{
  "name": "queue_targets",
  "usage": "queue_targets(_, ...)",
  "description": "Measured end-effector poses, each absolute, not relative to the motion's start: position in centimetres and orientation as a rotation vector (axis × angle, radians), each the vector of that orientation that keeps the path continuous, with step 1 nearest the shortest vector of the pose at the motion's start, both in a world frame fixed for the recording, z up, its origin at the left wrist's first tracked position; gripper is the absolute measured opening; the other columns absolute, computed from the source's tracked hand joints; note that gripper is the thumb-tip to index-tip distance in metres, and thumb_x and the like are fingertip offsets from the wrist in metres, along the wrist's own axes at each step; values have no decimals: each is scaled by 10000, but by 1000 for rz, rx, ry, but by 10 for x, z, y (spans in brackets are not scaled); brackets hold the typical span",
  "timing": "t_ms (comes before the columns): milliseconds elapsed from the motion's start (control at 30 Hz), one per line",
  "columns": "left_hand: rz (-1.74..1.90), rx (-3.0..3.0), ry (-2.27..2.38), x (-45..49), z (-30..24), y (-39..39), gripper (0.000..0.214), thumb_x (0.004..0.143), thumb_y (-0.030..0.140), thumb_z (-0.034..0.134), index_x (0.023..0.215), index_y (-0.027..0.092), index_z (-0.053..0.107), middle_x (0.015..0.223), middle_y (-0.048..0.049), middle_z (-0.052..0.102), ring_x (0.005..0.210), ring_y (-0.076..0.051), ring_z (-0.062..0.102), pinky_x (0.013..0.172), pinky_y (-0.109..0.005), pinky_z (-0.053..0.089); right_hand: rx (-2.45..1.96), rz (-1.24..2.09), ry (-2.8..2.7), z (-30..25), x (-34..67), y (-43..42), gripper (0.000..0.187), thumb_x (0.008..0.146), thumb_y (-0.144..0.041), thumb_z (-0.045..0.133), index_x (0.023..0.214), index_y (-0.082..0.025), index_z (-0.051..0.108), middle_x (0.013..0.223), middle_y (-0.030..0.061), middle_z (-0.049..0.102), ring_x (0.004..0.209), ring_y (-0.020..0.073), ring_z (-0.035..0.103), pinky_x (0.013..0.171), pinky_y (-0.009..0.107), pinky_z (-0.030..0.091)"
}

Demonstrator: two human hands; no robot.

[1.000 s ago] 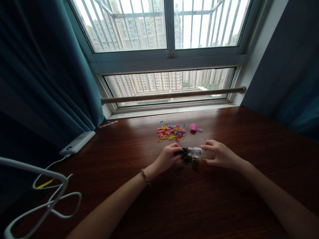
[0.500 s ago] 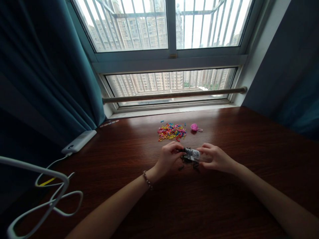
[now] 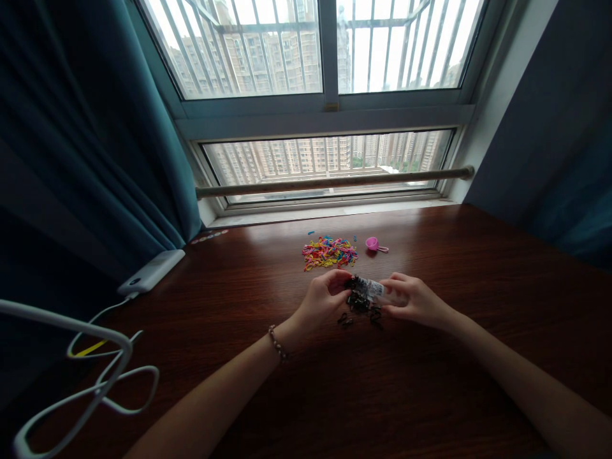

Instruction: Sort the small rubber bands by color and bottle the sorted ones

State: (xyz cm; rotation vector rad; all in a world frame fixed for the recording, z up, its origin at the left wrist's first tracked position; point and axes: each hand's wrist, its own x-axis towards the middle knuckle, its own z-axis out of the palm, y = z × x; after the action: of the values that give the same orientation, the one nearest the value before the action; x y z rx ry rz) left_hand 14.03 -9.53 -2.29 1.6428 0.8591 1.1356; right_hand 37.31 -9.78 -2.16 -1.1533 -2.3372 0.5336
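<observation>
My right hand (image 3: 412,298) is closed around a small clear plastic container (image 3: 375,289) with a printed label, tilted so its mouth faces left. At that mouth my left hand (image 3: 325,294) has thumb and fingers closed on small black pieces (image 3: 352,282), which look like little elastic bands. Directly below lies a heap of the same black pieces (image 3: 357,302), and a few loose ones (image 3: 344,320) rest nearer to me on the table. Beyond my hands, a pile of small multicoloured pieces (image 3: 329,252) is spread out. A pink little scoop (image 3: 371,243) sits to its right.
The dark wooden table (image 3: 296,408) reaches to the window sill. A white power bank or similar device (image 3: 153,271) with a white cable (image 3: 109,305) lies at the left by the blue curtain (image 3: 162,191). A thick white tube (image 3: 95,328) curves in at lower left.
My left hand has drawn slightly left and up, with more black pieces showing at the container's mouth. The heap below is larger and more visible. My right hand has barely shifted.
</observation>
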Motion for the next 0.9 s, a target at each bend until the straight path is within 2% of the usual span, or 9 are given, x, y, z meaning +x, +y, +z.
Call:
queue_targets(167,1195,1926,939,137,-21,-94,135,728,230,613,817,140,661,883,-78,632,816,-162,583,737,-289,494,-1106,539,-2368,-20,372,-99,341,682,-308,624,1007,-204,606,828,25,526,712,133,514,643,229,410)
queue_targets(367,1176,1995,1170,137,-19,-100,152,697,260,647,806,155,627,680,-7,615,596,-102,528,559,-214,441,-1049,533,-2381,-20,369,-102,385,676,-327,634,1042,-214,598,863,37,538,745,147,523,662,237,414)
queue_targets(500,1248,2055,1072,137,-16,-101,125,715,272,628,701,148,621,776,-42,615,724,-136,564,643,-242,465,-1057,521,-2379,-19,369,-103,385,681,-326,630,1047,-211,593,873,41,537,758,153,526,677,245,417)
queue_targets(600,1325,2029,1048,137,-15,-102,120,711,268,633,707,149,619,808,-51,608,772,-150,569,681,-259,478,-1064,517,-2369,-17,369,-103,376,687,-313,624,1046,-208,588,884,42,536,771,155,525,690,246,418)
queue_targets(733,1291,1886,989,138,-16,-104,119,775,249,558,815,143,595,790,-48,643,741,-145,606,695,-274,504,-1068,533,-2347,-16,369,-104,361,686,-315,627,1027,-202,592,875,37,533,757,146,521,673,237,416)
queue_targets(900,1306,1796,862,138,-13,-104,247,816,202,495,1059,158,484,898,-67,669,897,-170,613,863,-355,466,-1051,594,-2275,-16,368,-103,353,690,-341,631,1012,-200,601,818,22,535,701,126,509,635,227,416)
